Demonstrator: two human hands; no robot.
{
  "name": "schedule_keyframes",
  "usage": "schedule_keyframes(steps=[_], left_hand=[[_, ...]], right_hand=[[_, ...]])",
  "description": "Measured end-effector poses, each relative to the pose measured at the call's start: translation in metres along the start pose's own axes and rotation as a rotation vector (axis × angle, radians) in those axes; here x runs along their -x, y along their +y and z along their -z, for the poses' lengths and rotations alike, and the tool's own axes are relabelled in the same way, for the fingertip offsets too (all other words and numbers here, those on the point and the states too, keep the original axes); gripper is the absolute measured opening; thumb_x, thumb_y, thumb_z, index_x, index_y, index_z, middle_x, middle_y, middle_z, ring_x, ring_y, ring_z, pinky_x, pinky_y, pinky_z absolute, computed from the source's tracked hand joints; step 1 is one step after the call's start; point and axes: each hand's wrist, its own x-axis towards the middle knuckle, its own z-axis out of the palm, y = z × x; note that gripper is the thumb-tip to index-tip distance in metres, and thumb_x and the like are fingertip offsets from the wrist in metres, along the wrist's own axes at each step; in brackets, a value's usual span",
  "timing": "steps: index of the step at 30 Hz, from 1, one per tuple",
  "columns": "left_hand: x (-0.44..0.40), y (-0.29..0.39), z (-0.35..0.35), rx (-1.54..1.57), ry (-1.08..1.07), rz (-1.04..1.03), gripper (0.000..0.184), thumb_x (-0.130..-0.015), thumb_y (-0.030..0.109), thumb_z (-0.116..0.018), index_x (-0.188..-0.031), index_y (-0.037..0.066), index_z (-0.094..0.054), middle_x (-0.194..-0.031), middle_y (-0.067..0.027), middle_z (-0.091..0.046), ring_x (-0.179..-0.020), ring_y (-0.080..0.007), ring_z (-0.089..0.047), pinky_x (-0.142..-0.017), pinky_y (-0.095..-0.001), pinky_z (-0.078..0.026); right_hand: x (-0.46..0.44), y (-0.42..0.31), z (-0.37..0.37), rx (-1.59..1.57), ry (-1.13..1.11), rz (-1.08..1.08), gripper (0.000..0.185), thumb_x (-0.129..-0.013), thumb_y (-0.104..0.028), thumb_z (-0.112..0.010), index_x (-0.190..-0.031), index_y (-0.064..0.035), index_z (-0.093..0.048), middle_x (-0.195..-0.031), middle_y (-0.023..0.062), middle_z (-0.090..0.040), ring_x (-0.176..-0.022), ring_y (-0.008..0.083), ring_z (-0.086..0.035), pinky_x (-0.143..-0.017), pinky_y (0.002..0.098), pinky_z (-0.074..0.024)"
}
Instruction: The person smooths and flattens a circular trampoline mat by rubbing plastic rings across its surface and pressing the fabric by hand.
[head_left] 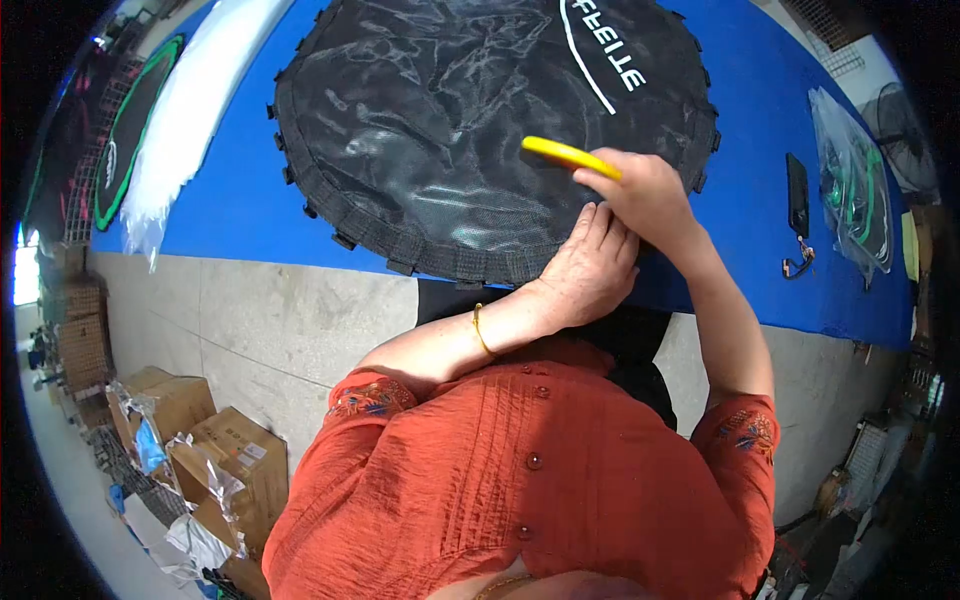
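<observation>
A round black mesh trampoline mat with white lettering and loops along its rim lies on a blue-covered table. My left hand rests on the mat's near right edge, back up, fingers stretched out and lying on the fabric; its thumb is hidden. Just above it, my right hand is closed around a slim yellow tool. The tool points left over the mat, and its exact kind does not show. The two hands overlap in view, the right wrist passing beside the left fingers.
The blue table bears a dark phone-like object with a keychain. Clear plastic bags with green-edged pieces lie at the right. White plastic sheeting runs along the left. Cardboard boxes stand on the floor.
</observation>
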Motion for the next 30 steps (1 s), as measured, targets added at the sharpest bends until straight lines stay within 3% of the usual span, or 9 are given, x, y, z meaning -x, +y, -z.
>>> schedule_keyframes(steps=[4,6,9,13,19,22,25,30], left_hand=[[-0.001,-0.002,-0.011,0.065,0.063,-0.027,0.061,-0.095,0.031,-0.072,-0.14,-0.008,-0.062,-0.141,-0.0296,-0.06,-0.136,-0.0486,-0.054,-0.123,-0.0607,-0.038],[-0.003,-0.002,-0.014,0.092,-0.018,-0.004,0.061,-0.1,0.028,-0.066,-0.149,-0.006,-0.053,-0.146,-0.029,-0.058,-0.143,-0.0478,-0.05,-0.124,-0.0603,-0.037],[-0.003,-0.002,-0.004,-0.054,-0.039,-0.057,0.06,-0.102,0.027,-0.062,-0.152,-0.005,-0.051,-0.148,-0.0284,-0.057,-0.145,-0.0473,-0.049,-0.125,-0.0602,-0.037],[0.001,-0.002,-0.002,-0.13,0.003,-0.088,0.06,-0.101,0.03,-0.065,-0.148,-0.006,-0.055,-0.147,-0.0275,-0.058,-0.142,-0.0469,-0.052,-0.125,-0.062,-0.036],[0.016,-0.003,0.031,0.171,0.039,0.099,0.053,-0.095,0.029,-0.075,-0.135,-0.004,-0.065,-0.141,-0.026,-0.062,-0.14,-0.042,-0.055,-0.125,-0.062,-0.034],[0.035,-0.02,0.072,0.019,0.049,0.135,0.048,-0.095,0.028,-0.076,-0.13,-0.003,-0.067,-0.139,-0.0246,-0.064,-0.14,-0.0402,-0.056,-0.126,-0.0604,-0.034],[0.047,-0.051,0.089,-0.147,0.145,0.31,0.045,-0.098,0.029,-0.074,-0.13,-0.002,-0.067,-0.141,-0.0237,-0.065,-0.138,-0.0403,-0.057,-0.125,-0.0605,-0.035],[0.058,-0.09,0.088,-0.212,0.154,0.457,0.061,-0.1,0.037,-0.071,-0.145,-0.003,-0.061,-0.153,-0.0258,-0.058,-0.147,-0.0436,-0.05,-0.126,-0.0625,-0.033]], right_hand=[[0.003,-0.022,-0.007,-0.051,-0.023,0.098,0.027,-0.097,-0.044,-0.077,-0.101,-0.0169,-0.079,-0.081,0.0121,-0.076,-0.075,0.0375,-0.075,-0.068,0.0488,-0.06],[0.001,-0.026,-0.008,-0.06,-0.037,0.129,0.027,-0.097,-0.044,-0.076,-0.101,-0.017,-0.078,-0.08,0.012,-0.075,-0.075,0.0376,-0.075,-0.067,0.0489,-0.0599],[-0.007,-0.031,-0.005,0.017,-0.134,0.0,0.025,-0.098,-0.036,-0.077,-0.108,-0.014,-0.08,-0.088,0.0143,-0.077,-0.083,0.0386,-0.074,-0.072,0.0469,-0.0582],[-0.022,-0.023,-0.013,0.015,-0.042,-0.083,0.03,-0.099,-0.04,-0.077,-0.114,-0.0145,-0.08,-0.09,0.017,-0.076,-0.086,0.0405,-0.074,-0.076,0.0471,-0.0582],[-0.037,-0.014,-0.016,-0.047,0.042,-0.078,0.031,-0.103,-0.043,-0.072,-0.113,-0.0144,-0.078,-0.09,0.0191,-0.076,-0.087,0.0427,-0.075,-0.075,0.0527,-0.0585],[-0.039,-0.028,-0.015,-0.163,-0.005,-0.044,0.031,-0.104,-0.041,-0.07,-0.115,-0.0135,-0.078,-0.09,0.0205,-0.075,-0.088,0.0445,-0.074,-0.075,0.0539,-0.0578],[-0.048,-0.048,-0.024,-0.257,-0.017,-0.031,0.03,-0.105,-0.04,-0.069,-0.115,-0.0123,-0.077,-0.091,0.0217,-0.074,-0.089,0.046,-0.073,-0.075,0.0547,-0.0573],[-0.063,-0.063,-0.042,-0.313,-0.063,-0.017,0.03,-0.106,-0.038,-0.068,-0.116,-0.0116,-0.075,-0.094,0.0218,-0.075,-0.092,0.0455,-0.073,-0.076,0.0546,-0.057]])
